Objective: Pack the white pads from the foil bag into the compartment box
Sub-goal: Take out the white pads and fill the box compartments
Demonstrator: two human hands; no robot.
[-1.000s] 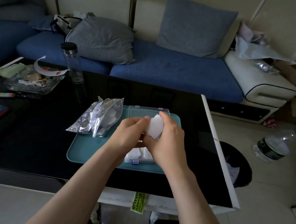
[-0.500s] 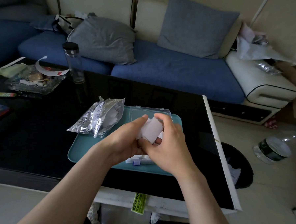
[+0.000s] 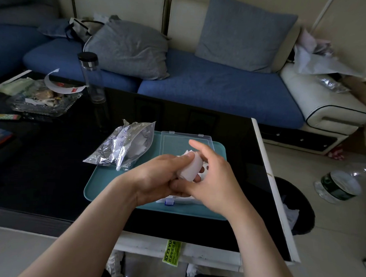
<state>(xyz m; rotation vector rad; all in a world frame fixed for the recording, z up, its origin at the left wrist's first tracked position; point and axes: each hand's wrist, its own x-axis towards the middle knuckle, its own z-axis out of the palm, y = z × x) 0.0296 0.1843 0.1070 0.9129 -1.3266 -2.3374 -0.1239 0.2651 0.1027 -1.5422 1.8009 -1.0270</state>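
Above the teal tray (image 3: 103, 187) on the black table (image 3: 38, 173), the left hand (image 3: 154, 177) and right hand (image 3: 215, 182) are together pinching a white pad (image 3: 190, 168).

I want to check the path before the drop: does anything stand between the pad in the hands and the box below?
Nothing visible does. Both the left hand and right hand hold the white pad above the compartment box, whose lid lies open behind. The hands hide most of its compartments.
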